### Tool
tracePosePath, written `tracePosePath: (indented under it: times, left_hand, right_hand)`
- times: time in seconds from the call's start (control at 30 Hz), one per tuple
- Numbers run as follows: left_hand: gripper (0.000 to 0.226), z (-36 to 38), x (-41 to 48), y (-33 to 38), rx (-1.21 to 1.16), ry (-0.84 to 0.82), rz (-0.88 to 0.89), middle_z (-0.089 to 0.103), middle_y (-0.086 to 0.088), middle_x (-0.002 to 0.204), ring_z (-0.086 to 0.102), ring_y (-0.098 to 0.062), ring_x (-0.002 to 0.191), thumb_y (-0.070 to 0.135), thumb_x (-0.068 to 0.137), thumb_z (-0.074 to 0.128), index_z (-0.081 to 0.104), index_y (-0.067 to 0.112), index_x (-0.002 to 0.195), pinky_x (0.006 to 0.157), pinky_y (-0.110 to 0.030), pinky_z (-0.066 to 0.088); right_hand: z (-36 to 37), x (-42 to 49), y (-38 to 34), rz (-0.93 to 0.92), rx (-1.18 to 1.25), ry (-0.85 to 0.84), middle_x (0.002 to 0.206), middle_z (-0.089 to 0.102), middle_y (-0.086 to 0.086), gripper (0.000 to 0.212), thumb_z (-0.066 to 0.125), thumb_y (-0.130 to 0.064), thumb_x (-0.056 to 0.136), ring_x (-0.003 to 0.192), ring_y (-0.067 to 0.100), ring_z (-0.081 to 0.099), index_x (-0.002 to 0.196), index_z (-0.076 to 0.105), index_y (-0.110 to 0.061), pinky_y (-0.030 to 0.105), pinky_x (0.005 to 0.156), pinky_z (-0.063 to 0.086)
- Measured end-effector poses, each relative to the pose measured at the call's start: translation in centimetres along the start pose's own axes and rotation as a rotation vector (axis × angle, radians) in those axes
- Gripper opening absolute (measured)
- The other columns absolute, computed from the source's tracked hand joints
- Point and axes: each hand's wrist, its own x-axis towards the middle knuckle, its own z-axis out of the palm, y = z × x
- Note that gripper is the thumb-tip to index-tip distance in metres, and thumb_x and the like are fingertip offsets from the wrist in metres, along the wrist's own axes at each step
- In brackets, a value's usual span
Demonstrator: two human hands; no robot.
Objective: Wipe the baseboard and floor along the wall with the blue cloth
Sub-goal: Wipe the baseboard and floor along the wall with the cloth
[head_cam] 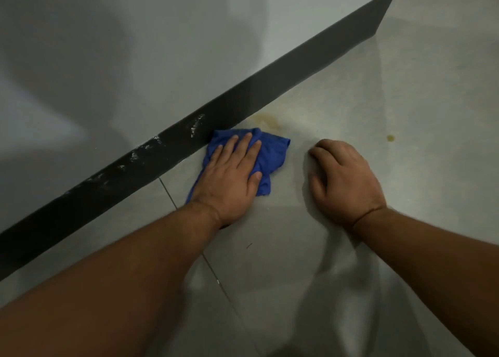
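The crumpled blue cloth (272, 154) lies on the grey tiled floor (297, 248), its far edge touching the foot of the dark baseboard (256, 92). My left hand (232, 178) presses flat on the cloth with straight fingers pointing at the baseboard. White smears mark the baseboard left of the cloth. My right hand (345, 183) rests on the bare floor to the right of the cloth, its fingers curled under, holding nothing.
A yellowish stain (267, 120) spreads on the floor just beyond the cloth, and a small yellow spot (390, 137) lies farther right. The pale wall (135, 46) rises above the baseboard, which ends at a corner top right. A tile joint (210, 270) runs under my left forearm.
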Motion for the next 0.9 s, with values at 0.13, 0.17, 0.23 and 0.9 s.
tracePosePath:
  times: [0.13, 0.17, 0.23, 0.9]
  left_hand:
    - [0.064, -0.9, 3.8, 0.1, -0.011, 0.053, -0.01, 0.007, -0.005, 0.173, 0.009, -0.027, 0.159, 0.038, 0.107, 0.031, 0.011, 0.015, 0.163, 0.128, -0.043, 0.008]
    - [0.064, -1.3, 4.8, 0.4, -0.007, 0.052, 0.001, 0.008, -0.005, 0.173, 0.01, -0.027, 0.158, 0.039, 0.106, 0.032, 0.013, 0.014, 0.163, 0.128, -0.044, 0.009]
    - [0.064, -1.7, 5.7, 1.3, -0.016, 0.057, 0.008, 0.009, -0.004, 0.173, 0.01, -0.027, 0.158, 0.039, 0.106, 0.033, 0.015, 0.015, 0.162, 0.129, -0.044, 0.01]
    - [0.065, -0.5, 4.0, 4.1, -0.023, 0.045, 0.102, 0.009, -0.001, 0.173, 0.007, -0.023, 0.159, 0.043, 0.104, 0.026, 0.015, 0.021, 0.163, 0.13, -0.043, 0.005]
  right_hand:
    - [1.1, 0.0, 0.2, -0.053, 0.02, 0.049, 0.128, 0.06, 0.014, 0.039, 0.056, -0.023, 0.094, 0.115, 0.03, 0.055, 0.127, 0.062, -0.003, 0.041, 0.107, 0.043]
    - [1.3, 0.3, 0.1, -0.055, 0.032, 0.061, 0.128, 0.06, 0.014, 0.038, 0.056, -0.022, 0.094, 0.115, 0.031, 0.056, 0.126, 0.063, -0.003, 0.041, 0.106, 0.044]
    - [1.0, 0.5, 0.1, -0.055, 0.046, 0.068, 0.127, 0.061, 0.014, 0.037, 0.055, -0.021, 0.095, 0.115, 0.031, 0.056, 0.126, 0.063, -0.002, 0.042, 0.106, 0.044]
    - [0.6, 0.0, 0.6, -0.073, 0.036, 0.074, 0.124, 0.065, 0.017, 0.032, 0.056, -0.015, 0.096, 0.114, 0.034, 0.058, 0.122, 0.068, -0.002, 0.042, 0.108, 0.044]
